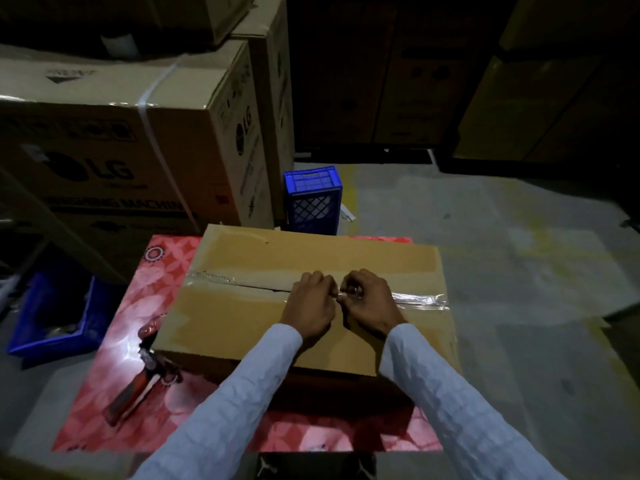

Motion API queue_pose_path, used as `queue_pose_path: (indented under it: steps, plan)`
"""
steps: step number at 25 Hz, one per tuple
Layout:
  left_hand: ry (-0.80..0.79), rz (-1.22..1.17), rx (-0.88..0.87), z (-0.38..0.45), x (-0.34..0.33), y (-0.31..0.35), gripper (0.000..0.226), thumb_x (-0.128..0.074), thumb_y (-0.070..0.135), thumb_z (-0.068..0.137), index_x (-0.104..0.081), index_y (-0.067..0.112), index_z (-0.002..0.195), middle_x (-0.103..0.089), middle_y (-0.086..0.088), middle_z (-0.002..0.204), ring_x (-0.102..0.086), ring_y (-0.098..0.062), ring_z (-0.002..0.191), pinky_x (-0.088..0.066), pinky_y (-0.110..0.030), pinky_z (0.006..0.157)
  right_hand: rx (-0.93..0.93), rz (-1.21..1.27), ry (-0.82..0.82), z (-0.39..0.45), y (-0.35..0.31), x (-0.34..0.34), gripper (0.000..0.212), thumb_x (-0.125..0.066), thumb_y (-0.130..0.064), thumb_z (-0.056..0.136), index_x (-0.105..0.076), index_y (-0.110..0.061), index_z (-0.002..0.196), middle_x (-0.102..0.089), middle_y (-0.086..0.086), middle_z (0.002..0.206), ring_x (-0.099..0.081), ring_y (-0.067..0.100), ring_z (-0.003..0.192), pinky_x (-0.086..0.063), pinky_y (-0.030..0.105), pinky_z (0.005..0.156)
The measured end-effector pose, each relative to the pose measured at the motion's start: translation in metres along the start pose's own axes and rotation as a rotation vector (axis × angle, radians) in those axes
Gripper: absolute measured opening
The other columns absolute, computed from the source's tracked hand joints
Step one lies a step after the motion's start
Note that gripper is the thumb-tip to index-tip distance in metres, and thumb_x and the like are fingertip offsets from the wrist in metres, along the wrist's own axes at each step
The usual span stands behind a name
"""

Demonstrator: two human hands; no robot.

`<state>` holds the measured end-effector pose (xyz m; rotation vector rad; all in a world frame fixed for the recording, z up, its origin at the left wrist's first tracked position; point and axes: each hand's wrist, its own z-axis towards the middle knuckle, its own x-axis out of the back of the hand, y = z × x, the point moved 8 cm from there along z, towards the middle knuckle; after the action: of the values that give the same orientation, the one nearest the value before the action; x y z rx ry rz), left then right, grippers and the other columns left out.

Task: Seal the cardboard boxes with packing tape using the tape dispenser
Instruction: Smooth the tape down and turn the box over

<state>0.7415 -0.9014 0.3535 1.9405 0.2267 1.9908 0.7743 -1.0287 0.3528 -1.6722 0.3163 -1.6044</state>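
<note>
- One cardboard box lies flat on a red patterned desk, clear tape along its right seam.
- Two hands, left hand and right hand, meet at the seam, fingers curled, pinching the tape end.
- One tape dispenser rests left of the box (partly blurred).
- Two blue crates: one behind, one left on the floor.

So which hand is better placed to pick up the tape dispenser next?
Left, probably. The tape dispenser lies on the table left of the box, nearer the left hand than the right hand.
</note>
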Motion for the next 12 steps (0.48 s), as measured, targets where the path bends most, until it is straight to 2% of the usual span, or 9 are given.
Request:
queue_pose_path:
  steps: [3,6,8,10,12]
  plan:
    - [0.04,-0.028,0.058,0.003,-0.016,0.032,0.015,-0.05,0.015,0.089,-0.055,0.017,0.103,-0.055,-0.006,0.105,-0.048,-0.03,0.099,-0.041,-0.044,0.084,0.05,0.032,-0.042,-0.001,0.022,0.017,0.018,-0.067,-0.001,0.077,-0.07,-0.015,0.089,-0.064,0.001,0.086,-0.057,0.015,0.077,-0.046,0.021,0.068]
    - [0.056,0.079,0.113,0.004,-0.023,0.036,0.019,-0.054,0.013,0.087,-0.057,0.017,0.105,-0.056,-0.005,0.104,-0.051,-0.031,0.097,-0.04,-0.042,0.08,0.169,-0.064,-0.034,-0.013,0.035,0.025,0.017,-0.067,-0.005,0.081,-0.067,-0.017,0.093,-0.062,0.001,0.084,-0.051,0.018,0.078,-0.041,0.031,0.068]
    - [0.039,0.126,0.133,0.009,-0.024,0.044,0.02,-0.054,0.013,0.089,-0.057,0.015,0.108,-0.057,-0.008,0.106,-0.051,-0.032,0.1,-0.039,-0.041,0.08,0.199,-0.098,-0.096,-0.012,0.033,0.019,0.016,-0.065,-0.005,0.082,-0.067,-0.016,0.094,-0.063,0.003,0.084,-0.05,0.021,0.08,-0.037,0.031,0.068]
    - [0.06,0.096,0.108,0.011,-0.023,0.059,0.018,-0.053,0.013,0.092,-0.057,0.013,0.11,-0.057,-0.009,0.108,-0.05,-0.031,0.1,-0.041,-0.042,0.081,0.201,-0.052,-0.143,-0.007,0.032,0.025,0.014,-0.065,-0.008,0.083,-0.07,-0.015,0.094,-0.064,0.002,0.085,-0.053,0.021,0.081,-0.042,0.032,0.07]
    - [0.09,0.003,0.083,0.009,-0.027,0.07,0.016,-0.051,0.013,0.096,-0.057,0.012,0.11,-0.056,-0.008,0.109,-0.048,-0.03,0.098,-0.041,-0.041,0.08,0.247,-0.08,-0.109,-0.012,0.039,0.037,0.011,-0.065,-0.014,0.083,-0.069,-0.016,0.093,-0.061,-0.001,0.083,-0.048,0.016,0.081,-0.04,0.031,0.07]
